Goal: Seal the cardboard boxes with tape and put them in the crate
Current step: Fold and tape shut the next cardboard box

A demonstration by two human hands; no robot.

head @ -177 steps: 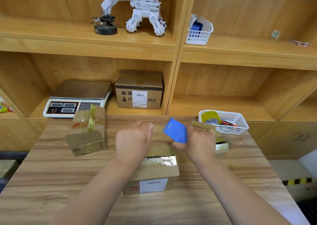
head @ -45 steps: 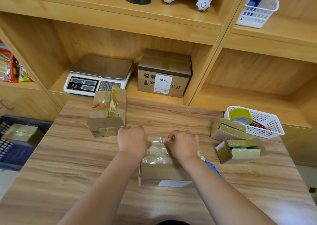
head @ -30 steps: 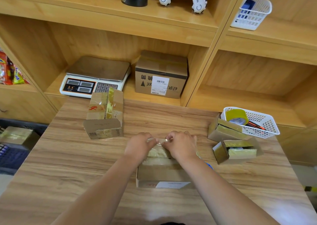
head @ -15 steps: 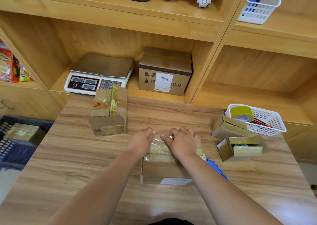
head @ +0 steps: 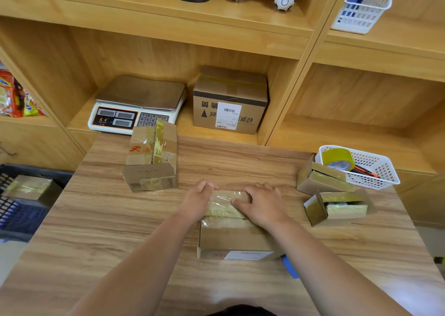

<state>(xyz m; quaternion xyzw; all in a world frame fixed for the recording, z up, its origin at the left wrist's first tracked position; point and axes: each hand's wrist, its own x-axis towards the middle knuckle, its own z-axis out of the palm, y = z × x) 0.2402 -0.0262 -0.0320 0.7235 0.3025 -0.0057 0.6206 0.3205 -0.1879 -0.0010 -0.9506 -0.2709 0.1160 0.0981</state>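
A cardboard box (head: 231, 236) with a white label lies on the wooden table (head: 96, 231) in front of me, a strip of clear tape along its top. My left hand (head: 198, 201) holds its far left corner, fingers bent over the far edge. My right hand (head: 262, 203) grips the far edge further right, thumb lying on the tape. A blue tape cutter (head: 290, 267) pokes out beside my right forearm. The dark crate (head: 21, 217) stands low at the left and holds one taped box (head: 30, 186).
A taped box (head: 151, 161) sits at the table's far left. Two small open boxes (head: 320, 178) (head: 337, 207) lie at the right, next to a white basket (head: 375, 171) with a yellow tape roll (head: 338, 158). A scale (head: 137, 106) and a larger box (head: 230, 101) sit on the shelf behind.
My hands have slid apart from the middle of the tape to the box's far edge. The blue cutter, in my right hand 5.9 s ago, lies on the table.
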